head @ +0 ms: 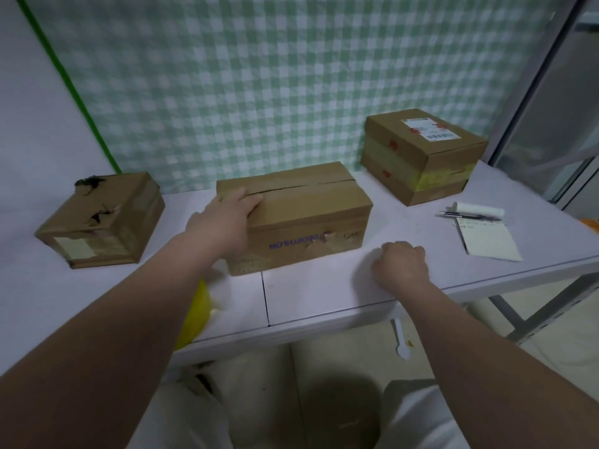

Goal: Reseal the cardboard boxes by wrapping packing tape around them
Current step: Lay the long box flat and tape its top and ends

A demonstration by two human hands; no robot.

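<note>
A long cardboard box (301, 218) lies in the middle of the white table (324, 296), with a dark slit running along its closed top flaps. My left hand (227, 215) rests on the box's left end, fingers laid over the top. My right hand (400, 264) sits on the table just in front of the box's right end, fingers curled, with nothing visible in it. A torn box (97, 218) sits at the left. At the back right stands a box (421, 153) banded with yellowish tape. A round yellow object (196, 315) shows partly under my left forearm.
A pen (466, 216), a white roll (479, 209) and a notepad (489, 241) lie at the table's right end. A checked green curtain hangs behind. A white plastic spoon (400, 341) lies on the floor under the table edge.
</note>
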